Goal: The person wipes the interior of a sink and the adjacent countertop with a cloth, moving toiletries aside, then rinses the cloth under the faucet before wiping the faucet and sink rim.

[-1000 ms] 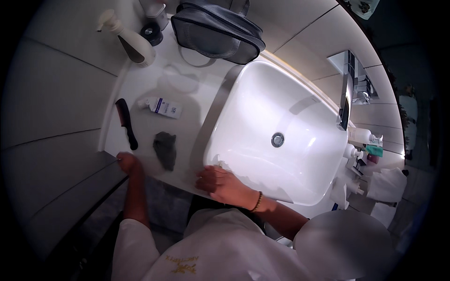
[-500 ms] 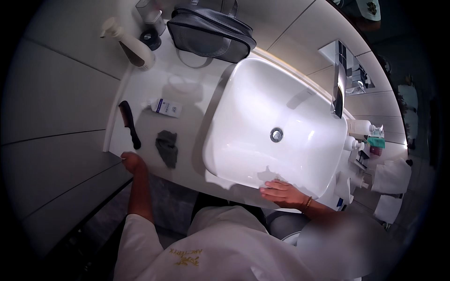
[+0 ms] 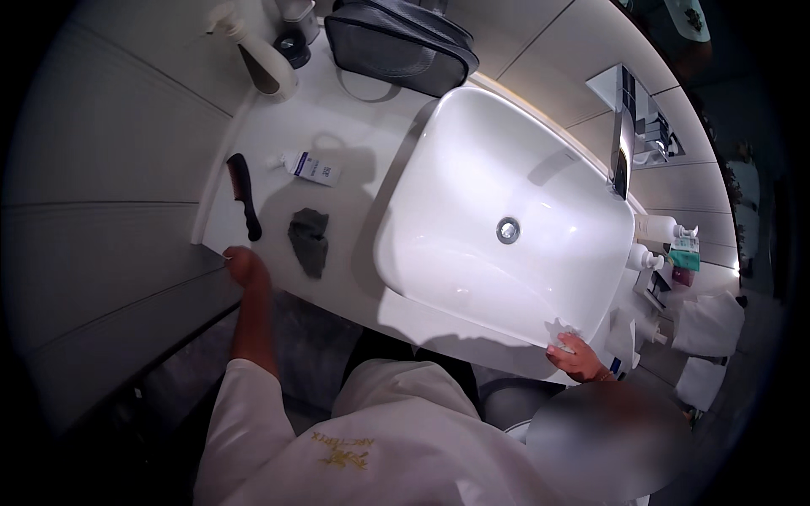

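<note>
My left hand (image 3: pixel 245 267) is closed at the left front corner of the white counter (image 3: pixel 337 305). Its curled fingers hide whatever they may hold; a tiny pale spot shows at their edge. Just beyond it lies a dark comb (image 3: pixel 243 196). A crumpled grey cloth (image 3: pixel 310 242) rests to the right of that hand, and behind the cloth is a white and blue tube (image 3: pixel 315 168) on its side. With fingers apart, my right hand (image 3: pixel 575 358) is at the near right rim of the white sink (image 3: pixel 460 297), holding nothing I can see.
At the back stand a pump bottle (image 3: pixel 263 63), a dark round jar (image 3: pixel 293 48) and a grey toiletry bag (image 3: pixel 401 49). A chrome tap (image 3: pixel 623 139) reaches over the sink. Several bottles (image 3: pixel 658 228) and white towels (image 3: pixel 707 325) are on the right. A wall (image 3: pixel 110 169) borders the left.
My right hand has moved right along the sink's near rim, and its fingers are less flat. My left hand keeps its place at the counter corner. The view has shifted slightly.
</note>
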`<state>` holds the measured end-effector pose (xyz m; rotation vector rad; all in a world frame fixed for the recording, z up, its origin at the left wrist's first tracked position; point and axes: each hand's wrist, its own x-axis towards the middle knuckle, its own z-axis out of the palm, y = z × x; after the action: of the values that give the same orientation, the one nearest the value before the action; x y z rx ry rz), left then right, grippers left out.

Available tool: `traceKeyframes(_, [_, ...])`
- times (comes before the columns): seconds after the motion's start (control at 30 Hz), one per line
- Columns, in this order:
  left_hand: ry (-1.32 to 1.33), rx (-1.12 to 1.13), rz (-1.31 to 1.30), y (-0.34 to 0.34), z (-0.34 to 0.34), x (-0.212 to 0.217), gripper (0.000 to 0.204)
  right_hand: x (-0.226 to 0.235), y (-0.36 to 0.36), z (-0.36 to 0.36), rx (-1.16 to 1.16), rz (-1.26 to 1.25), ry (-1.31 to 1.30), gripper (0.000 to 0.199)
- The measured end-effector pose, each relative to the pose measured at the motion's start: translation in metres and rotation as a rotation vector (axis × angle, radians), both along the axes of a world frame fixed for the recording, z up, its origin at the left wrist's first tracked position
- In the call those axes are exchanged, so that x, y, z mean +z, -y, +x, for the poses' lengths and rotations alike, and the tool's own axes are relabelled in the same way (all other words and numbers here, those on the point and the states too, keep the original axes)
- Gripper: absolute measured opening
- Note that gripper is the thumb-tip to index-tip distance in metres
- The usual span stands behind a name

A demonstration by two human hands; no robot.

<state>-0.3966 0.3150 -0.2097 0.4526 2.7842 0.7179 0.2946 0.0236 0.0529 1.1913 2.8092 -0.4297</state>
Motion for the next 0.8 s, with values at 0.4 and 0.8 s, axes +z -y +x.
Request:
traceKeyframes(0.4, [0.094,0.133,0.048,-0.003,0.035,0.064,0.062,-0.01,0.067,0.081,-0.792,-0.24,0.506,0.033])
traceKeyframes(0.8, [0.097,0.139,0.041,-0.014,0.035,0.068,0.056,-0.08,0.099,-0.254,-1.123,0.081,-0.565,0.053])
